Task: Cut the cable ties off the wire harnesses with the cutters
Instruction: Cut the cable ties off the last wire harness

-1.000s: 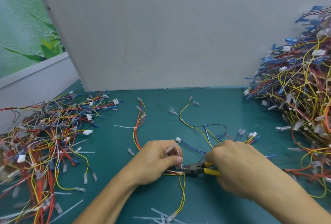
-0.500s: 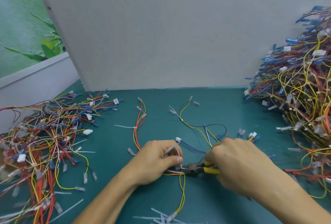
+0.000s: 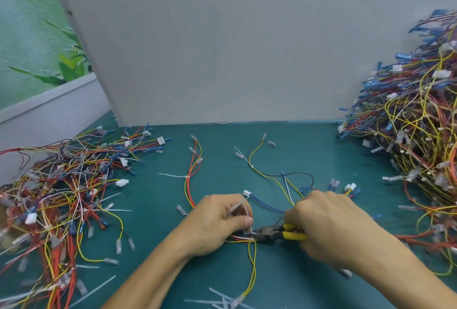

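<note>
A wire harness point(image 3: 269, 175) of yellow, red, black and blue wires lies spread on the green mat in front of me. My left hand point(image 3: 215, 224) pinches its bundled wires and a translucent cable tie point(image 3: 238, 206) between thumb and fingers. My right hand point(image 3: 329, 227) grips the yellow-handled cutters point(image 3: 277, 232). The cutter jaws point left and sit at the bundle right beside my left thumb. Another white tie point(image 3: 173, 175) binds the red and yellow branch further back.
A tangled pile of harnesses point(image 3: 57, 197) covers the left of the mat, and a taller heap point(image 3: 415, 135) rises at the right. Cut tie pieces point(image 3: 222, 300) lie near the front edge. A grey board point(image 3: 222, 49) stands behind the mat.
Both hands stay almost in place. My right hand has shifted slightly left with the cutters, keeping the jaws at the bundle.
</note>
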`<state>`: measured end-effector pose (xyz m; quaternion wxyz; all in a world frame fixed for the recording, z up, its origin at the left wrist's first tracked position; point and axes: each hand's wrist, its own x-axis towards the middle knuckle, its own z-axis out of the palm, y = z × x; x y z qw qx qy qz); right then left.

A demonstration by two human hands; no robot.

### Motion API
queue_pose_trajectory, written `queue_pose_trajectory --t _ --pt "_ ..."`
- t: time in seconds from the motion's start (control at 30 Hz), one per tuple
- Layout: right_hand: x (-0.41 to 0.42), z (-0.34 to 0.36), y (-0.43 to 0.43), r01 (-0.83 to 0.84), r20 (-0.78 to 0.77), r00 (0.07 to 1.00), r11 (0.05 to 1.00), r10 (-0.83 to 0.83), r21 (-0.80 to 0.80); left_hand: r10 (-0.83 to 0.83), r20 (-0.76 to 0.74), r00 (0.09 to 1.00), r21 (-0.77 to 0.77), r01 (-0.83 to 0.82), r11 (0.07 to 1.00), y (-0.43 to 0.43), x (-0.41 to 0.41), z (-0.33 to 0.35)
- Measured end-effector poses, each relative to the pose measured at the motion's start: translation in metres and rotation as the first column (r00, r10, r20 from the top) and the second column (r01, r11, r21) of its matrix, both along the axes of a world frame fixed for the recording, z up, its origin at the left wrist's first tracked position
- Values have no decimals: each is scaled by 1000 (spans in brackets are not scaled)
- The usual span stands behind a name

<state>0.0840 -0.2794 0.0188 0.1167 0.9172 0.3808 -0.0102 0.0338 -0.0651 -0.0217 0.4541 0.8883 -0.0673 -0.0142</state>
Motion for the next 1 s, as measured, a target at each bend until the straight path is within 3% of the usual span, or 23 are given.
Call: queue_pose_trajectory --t 0.13,0.23,0.4,0.5,0.6,0.73,0.83,0.93,1.0 --pt "0 -1 1 16 -21 1000 1000 -16 0 10 -2 1000 -95 -10 995 0 -1 1" --pt "2 1 -3 45 -39 998 999 -44 29 141 -11 990 -317 -138 938 3 0 3" --pt "0 4 -2 39 -82 996 960 -17 279 379 -121 917 -742 -338 580 23 4 16" --pt "-13 -6 14 -22 -119 990 916 76 400 402 -187 896 -833 -361 419 36 6 22" --pt "-24 -24 27 -44 -149 981 897 122 441 422 -236 875 -845 -399 356 41 5 25" --pt "-20 -34 27 -22 -124 989 908 81 418 478 -242 844 -808 -448 383 44 3 26" --pt "-9 -33 20 -13 -151 985 920 78 391 554 -167 816 -668 -507 545 48 2 25" --pt "4 -29 9 9 -198 978 932 67 362 534 56 843 -262 -504 823 60 -2 24" --pt "12 -25 0 23 -199 979 941 47 337 366 128 922 114 -380 918 67 -6 25"
